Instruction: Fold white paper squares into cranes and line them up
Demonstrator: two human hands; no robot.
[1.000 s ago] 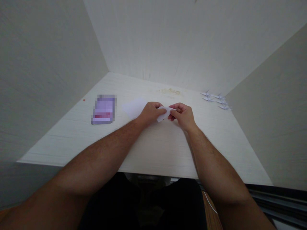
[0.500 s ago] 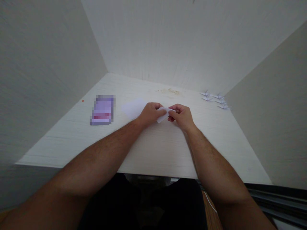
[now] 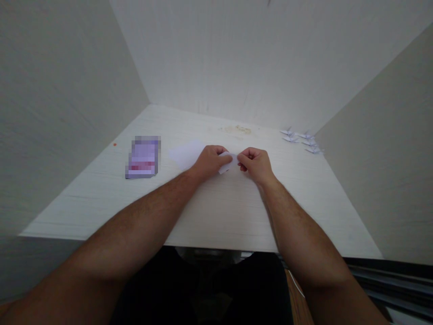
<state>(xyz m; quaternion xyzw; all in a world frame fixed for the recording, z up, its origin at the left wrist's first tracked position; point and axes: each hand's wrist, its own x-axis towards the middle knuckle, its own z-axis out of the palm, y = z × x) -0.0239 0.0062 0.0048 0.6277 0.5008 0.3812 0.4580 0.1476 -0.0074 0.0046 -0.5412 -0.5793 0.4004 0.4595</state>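
Note:
A small piece of folded white paper (image 3: 224,168) is held between my two hands, just above the middle of the table. My left hand (image 3: 213,160) grips its left part, thumb on top and fingers behind. With thumb and fingertips, my right hand (image 3: 255,162) pinches the paper's right end. The fingers hide much of the paper, so its exact fold cannot be made out. Beyond my left wrist lies a flat white sheet of paper (image 3: 185,152), partly covered by that hand.
Several folded paper cranes (image 3: 308,141) stand at the back right of the white table (image 3: 223,212). A blurred purple and white packet (image 3: 144,155) lies at left, near a tiny orange spot (image 3: 115,145). Walls enclose the table's back and sides; a brownish stain (image 3: 238,129) marks the back.
My right fingers have slid to the right end of the paper, and more of its middle shows between the hands. The left hand keeps its grip. The view has shifted slightly.

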